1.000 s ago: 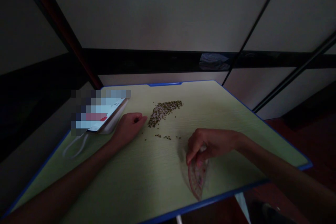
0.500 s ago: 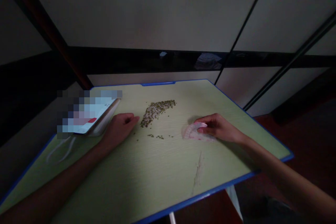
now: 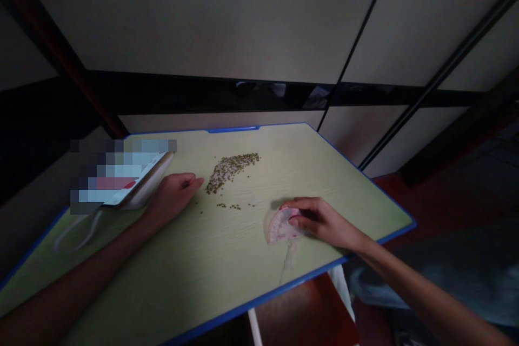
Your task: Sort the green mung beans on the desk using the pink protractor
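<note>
In the right hand (image 3: pixel 324 220), the pink protractor (image 3: pixel 279 227) bore redder marks, the grains (image 3: pixel 219 174) beyond that grip showed olive-brown, and the tabletop (image 3: pixel 182 265) beneath was yellow-green, rimmed blue.

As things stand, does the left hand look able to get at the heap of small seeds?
Probably yes: the left hand is right beside the heap of small seeds, with nothing visible between them. It looks loosely curled, so it may need to open. The right hand, holding the protractor, is well clear.
</note>
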